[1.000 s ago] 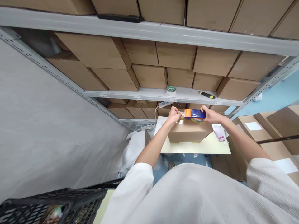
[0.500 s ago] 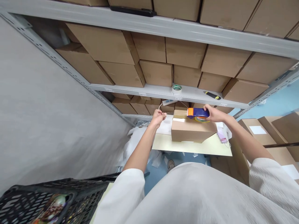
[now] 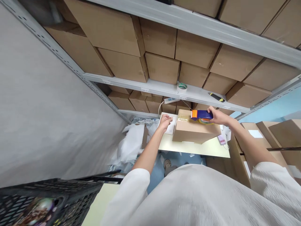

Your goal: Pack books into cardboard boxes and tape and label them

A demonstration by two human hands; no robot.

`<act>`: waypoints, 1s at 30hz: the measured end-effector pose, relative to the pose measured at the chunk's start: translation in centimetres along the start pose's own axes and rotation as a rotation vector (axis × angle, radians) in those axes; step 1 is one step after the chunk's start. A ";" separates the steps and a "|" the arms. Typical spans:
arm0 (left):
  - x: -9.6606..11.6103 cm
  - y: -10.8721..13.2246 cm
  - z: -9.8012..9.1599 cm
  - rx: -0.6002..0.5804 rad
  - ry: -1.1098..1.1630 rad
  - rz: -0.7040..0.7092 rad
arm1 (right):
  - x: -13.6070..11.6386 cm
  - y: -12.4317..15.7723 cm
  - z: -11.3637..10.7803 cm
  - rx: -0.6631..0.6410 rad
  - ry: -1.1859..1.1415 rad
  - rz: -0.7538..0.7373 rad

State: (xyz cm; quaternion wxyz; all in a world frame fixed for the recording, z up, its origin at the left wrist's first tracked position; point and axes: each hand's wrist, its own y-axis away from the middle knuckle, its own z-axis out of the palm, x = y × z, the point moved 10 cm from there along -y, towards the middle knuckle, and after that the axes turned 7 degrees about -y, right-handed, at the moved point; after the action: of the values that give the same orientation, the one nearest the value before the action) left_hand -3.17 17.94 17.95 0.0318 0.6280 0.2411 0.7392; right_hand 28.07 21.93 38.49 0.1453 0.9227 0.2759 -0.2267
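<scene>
A closed cardboard box [image 3: 196, 133] lies on the pale yellow tabletop [image 3: 209, 150], with a shiny strip of tape [image 3: 184, 115] at the left end of its top. My right hand [image 3: 217, 116] grips a blue and orange tape dispenser [image 3: 201, 115], which rests on or just above the box's top. Left of the box, my left hand [image 3: 165, 123] has its fingers pinched together; anything between them is too small to make out. Beneath that hand is a flat white item [image 3: 169, 130], partly hidden by it.
Shelves packed with cardboard boxes [image 3: 162, 67] rise ahead. A tape roll [image 3: 182, 88] and a utility knife [image 3: 216, 97] lie on the shelf edge. White wrapping material [image 3: 131, 142] is heaped at left. A black crate [image 3: 70, 197] stands lower left; more boxes [image 3: 258, 135] stand right.
My left hand has come closer to the box's left side, fingers still pinched. The white patch on the box's top edge no longer shows. My right hand keeps the dispenser over the top.
</scene>
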 end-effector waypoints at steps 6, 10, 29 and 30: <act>-1.9 0.2 2.7 -0.062 -0.010 -0.034 | 0.5 -0.2 0.0 0.029 0.009 0.028; -1.5 -0.1 2.7 -0.054 -0.074 0.024 | 0.5 -0.3 0.2 0.046 -0.005 0.021; 1.4 1.5 2.5 -0.048 -0.133 0.255 | -0.2 0.0 0.7 0.067 -0.035 0.032; 2.2 1.7 2.5 -0.057 -0.158 0.277 | 0.0 0.1 0.6 0.076 -0.045 0.030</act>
State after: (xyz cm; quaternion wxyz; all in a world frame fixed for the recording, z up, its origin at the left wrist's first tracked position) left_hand -0.87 17.94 20.83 -0.0337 0.7104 0.1281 0.6912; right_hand 27.89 21.56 37.98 0.1198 0.9263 0.2498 -0.2554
